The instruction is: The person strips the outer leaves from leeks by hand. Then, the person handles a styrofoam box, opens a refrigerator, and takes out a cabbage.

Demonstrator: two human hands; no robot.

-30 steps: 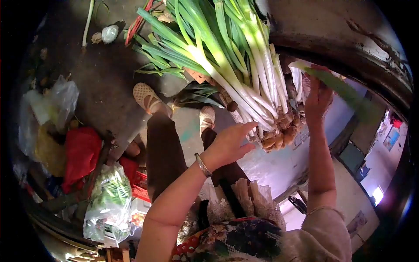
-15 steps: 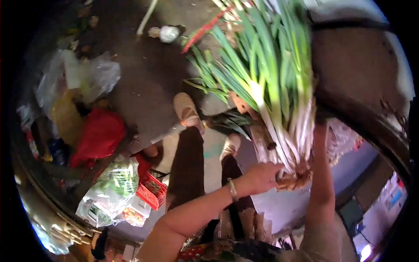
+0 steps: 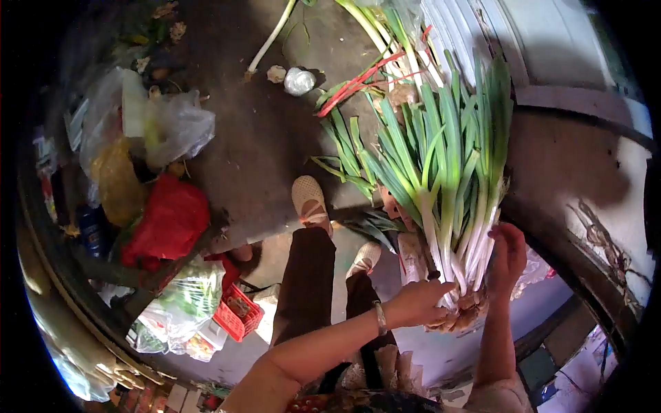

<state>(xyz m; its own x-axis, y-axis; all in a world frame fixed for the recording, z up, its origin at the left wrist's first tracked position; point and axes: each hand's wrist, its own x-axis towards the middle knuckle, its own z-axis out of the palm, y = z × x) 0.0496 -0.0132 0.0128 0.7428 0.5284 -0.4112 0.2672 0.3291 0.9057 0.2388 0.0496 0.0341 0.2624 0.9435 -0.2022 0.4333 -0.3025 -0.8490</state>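
Note:
A thick bunch of large green onions [image 3: 451, 172] stands in front of me, leaves pointing away and pale stalks toward me. Its brown root ends [image 3: 461, 316] are nearest my body. My left hand [image 3: 418, 303], with a bracelet at the wrist, is closed on the lower stalks from the left; part of its fingers is hidden. On the right, my right hand [image 3: 508, 256] is raised beside the white stalks with fingers bent and apart. Nothing shows in that hand. A small dark piece [image 3: 433, 275] sits by my left hand; its kind is unclear.
More green onions tied with red strips [image 3: 361, 82] lie beyond the bunch. To the left are a red bag [image 3: 169, 220], clear plastic bags [image 3: 182, 127], a bag of greens [image 3: 186, 296] and a red basket [image 3: 237, 313]. A dark curved rim [image 3: 571, 241] runs along the right.
My right hand has come up from behind the root ends to the right side of the stalks. The view has shifted, and my left hand stays at the lower stalks.

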